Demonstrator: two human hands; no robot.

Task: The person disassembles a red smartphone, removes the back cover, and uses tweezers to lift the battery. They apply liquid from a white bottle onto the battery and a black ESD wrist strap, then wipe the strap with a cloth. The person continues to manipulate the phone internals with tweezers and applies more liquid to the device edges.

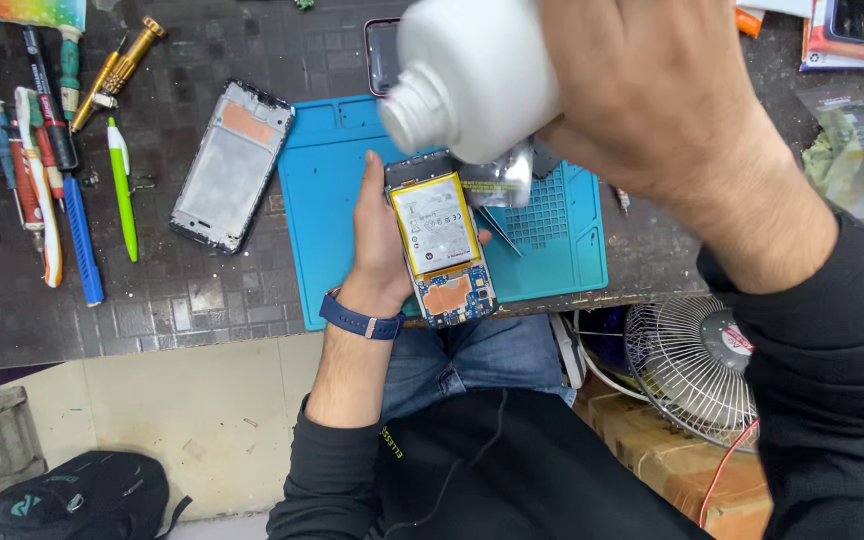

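My left hand (377, 240) grips an opened phone (439, 240) from its left side, back cover off, yellow-edged battery and circuit board showing. It is held over the near edge of a blue work mat (322, 210). My right hand (652, 90) holds a white plastic bottle (472, 70), tilted with its neck pointing down-left above the phone's top. A band is on my left wrist.
A phone frame (230, 165) lies left of the mat. Screwdrivers, pens and tools (52, 150) line the far left of the dark bench. A small fan (697, 365) stands below the bench at right, a black bag (72, 495) on the floor.
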